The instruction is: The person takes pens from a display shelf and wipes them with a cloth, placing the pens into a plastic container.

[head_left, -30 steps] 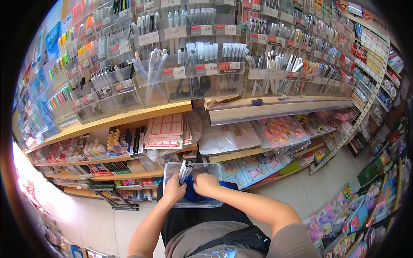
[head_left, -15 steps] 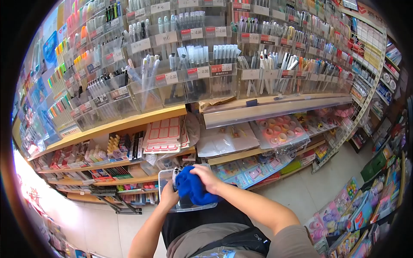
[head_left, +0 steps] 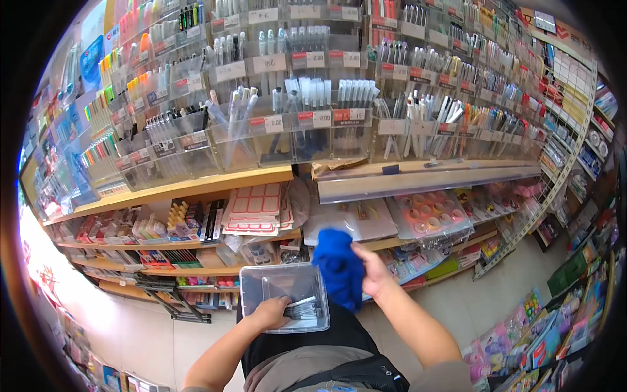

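A clear plastic bin [head_left: 252, 287] rests at my lap. My left hand [head_left: 270, 313] reaches down inside it, its fingers closed around the near ends of a bunch of pens [head_left: 304, 308] that lies on the bin's floor. The fingertips are partly hidden. To the right of the bin and above it, my right hand [head_left: 375, 270] grips a crumpled blue cloth [head_left: 339, 268]. The cloth hangs down from the fingers, slightly blurred.
In front rise tiered clear pen racks [head_left: 274, 147] with price tags. Below them a wooden shelf [head_left: 189, 189] holds label sheets [head_left: 253, 208] and stationery. Tape rolls [head_left: 431, 212] lie on the right shelf. A black folding stand [head_left: 173, 297] is at the lower left; packaged goods [head_left: 555, 326] stand right.
My right hand has carried the blue cloth to the right and up, away from my left hand. My left hand has lowered into the bin with the pens.
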### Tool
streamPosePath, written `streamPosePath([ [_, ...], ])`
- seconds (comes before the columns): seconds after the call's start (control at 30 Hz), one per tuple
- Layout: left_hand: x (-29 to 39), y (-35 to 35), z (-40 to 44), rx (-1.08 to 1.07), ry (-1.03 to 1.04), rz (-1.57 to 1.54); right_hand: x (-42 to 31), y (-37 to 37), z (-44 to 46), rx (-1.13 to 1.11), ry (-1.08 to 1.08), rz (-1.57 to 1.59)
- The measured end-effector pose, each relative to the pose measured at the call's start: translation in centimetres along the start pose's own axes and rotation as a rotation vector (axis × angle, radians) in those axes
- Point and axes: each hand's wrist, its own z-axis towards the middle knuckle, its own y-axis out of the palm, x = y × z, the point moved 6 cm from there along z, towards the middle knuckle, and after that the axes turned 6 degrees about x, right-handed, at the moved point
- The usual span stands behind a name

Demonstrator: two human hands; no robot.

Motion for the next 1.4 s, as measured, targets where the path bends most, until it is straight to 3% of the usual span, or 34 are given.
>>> streamPosePath([
  [0.07,1.3,-2.1,-0.5,0.063,-0.023,0.085,0.2,-0.2,0.1,-0.014,-0.067,-0.073],
  [0.2,3.1,-5.3,-1.0,0.284,0.126,-0.112,0.1,-0.6,0.1,-0.012,-0.164,-0.241],
  [0.3,3.4,-5.4,-1.2,0.096,0.066,-0.479,0.0,0.5,-0.4,0.036,-0.204,-0.347],
  [0.5,4.2,-4.2,-3.6,-0.151,0.188,-0.158,0.2,0.7,-1.5,0.032,-0.219,-0.857],
  [0.53,3.8,-3.2,-3.7,-0.172,0.196,-0.143,-0.5,1.3,-2.2,0.07,-0.23,-0.844],
  [0.63,3.7,-2.9,-4.1,-0.218,0.163,-0.111,-3.8,2.0,-3.9,-0.044,-0.213,-0.328],
  [0.77,3.9,-3.2,-4.6,-0.206,0.153,-0.143,-9.0,3.4,-6.8,-0.096,-0.436,0.011],
  [0.87,5.2,-4.3,-5.7,-0.316,0.069,-0.084,-3.8,-2.8,-3.6,0.221,-0.127,0.104],
  [0.93,6.0,-4.1,-6.1,-0.346,0.124,-0.103,1.3,-3.2,-1.9,0.036,0.075,0.205],
  [0.97,6.1,-3.7,-6.4,-0.362,0.145,-0.112,2.5,-3.1,-1.9,0.039,0.04,0.092],
  [1.03,5.8,-3.0,-6.8,-0.327,0.17,-0.142,3.4,-3.6,0.1,-0.325,0.094,0.04],
  [1.17,5.7,-2.4,-7.2,-0.254,0.173,-0.158,1.4,3.1,-2.0,-0.243,0.026,-0.033],
  [1.4,7.8,-2.9,-8.3,-0.151,0.216,-0.111,1.1,3.9,-0.2,-0.295,-0.013,-0.247],
])
